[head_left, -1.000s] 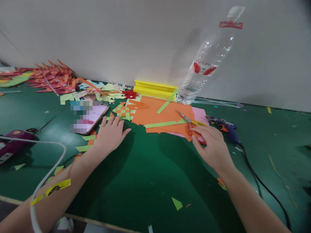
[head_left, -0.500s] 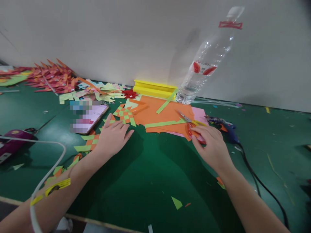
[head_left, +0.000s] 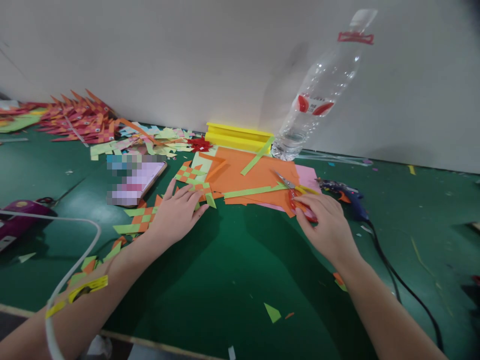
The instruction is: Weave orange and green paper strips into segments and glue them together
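My left hand (head_left: 174, 215) lies flat and open on the green table (head_left: 232, 280), its fingertips touching an orange-and-green woven paper piece (head_left: 202, 191). A second woven piece (head_left: 144, 216) lies just left of that hand, and a third (head_left: 188, 173) beyond the fingers. My right hand (head_left: 326, 227) rests with fingers stretched over the red handles of the scissors (head_left: 290, 190). The blades lie on orange paper sheets (head_left: 240, 172) crossed by green strips (head_left: 255, 191).
A phone (head_left: 137, 182) lies left of the woven pieces. Against the wall stand a clear bottle (head_left: 318, 95) and a yellow block (head_left: 238, 137). A blue glue gun (head_left: 345, 195) with a black cord lies right of my right hand. Paper scraps and finished pieces (head_left: 82, 120) are piled far left, near a purple device (head_left: 18, 215).
My left hand has slid slightly right and forward, uncovering a woven piece at its left and reaching another with its fingertips. The right hand has stayed on the scissors.
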A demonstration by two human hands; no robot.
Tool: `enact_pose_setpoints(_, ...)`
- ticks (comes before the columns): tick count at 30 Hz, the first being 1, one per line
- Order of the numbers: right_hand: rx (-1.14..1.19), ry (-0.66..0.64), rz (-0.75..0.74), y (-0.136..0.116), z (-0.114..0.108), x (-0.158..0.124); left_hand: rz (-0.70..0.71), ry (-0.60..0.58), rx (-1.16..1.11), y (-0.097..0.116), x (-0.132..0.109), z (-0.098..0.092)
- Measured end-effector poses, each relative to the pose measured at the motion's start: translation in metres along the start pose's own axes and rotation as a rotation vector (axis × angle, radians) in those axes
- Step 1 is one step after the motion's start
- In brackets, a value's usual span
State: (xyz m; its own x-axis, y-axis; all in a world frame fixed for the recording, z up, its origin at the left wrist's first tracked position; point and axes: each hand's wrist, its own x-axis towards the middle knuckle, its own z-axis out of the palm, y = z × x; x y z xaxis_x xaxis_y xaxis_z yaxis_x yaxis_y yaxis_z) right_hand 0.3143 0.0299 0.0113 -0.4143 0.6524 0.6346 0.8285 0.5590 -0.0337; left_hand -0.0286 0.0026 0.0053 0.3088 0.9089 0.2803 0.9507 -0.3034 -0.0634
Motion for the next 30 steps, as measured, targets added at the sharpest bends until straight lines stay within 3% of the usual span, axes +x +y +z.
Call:
enact_pose_setpoints(9, -0.010, -0.013, -0.002, -0.001, 0.000, 0.000, 0.220, -0.010, -0.286, 0.016, -0.003, -0.004)
enact_pose_setpoints(15, 0.010, -0.033, -0.003, -0.001, 0.004, -0.002, 0.530, -0.103, -0.470, 0.032, -0.008, -0.006)
enact_pose_setpoints(21, 0.090, -0.132, 0.005, -0.003, 0.005, -0.001, 0.817, -0.208, -0.484, 0.053, -0.016, -0.010)
enact_pose_setpoints(24, 0.166, -0.206, -0.039, -0.009, 0.001, 0.000, 0.782, -0.110, -0.434, 0.052, -0.016, -0.010)
enact_pose_setpoints(27, 0.318, -0.319, -0.123, -0.024, -0.007, 0.002, 0.598, -0.001, -0.362, 0.040, -0.013, -0.010)
enact_pose_setpoints(30, 0.460, -0.443, -0.191, -0.044, -0.015, 0.003, 0.433, 0.022, -0.303, 0.020, -0.007, -0.009)
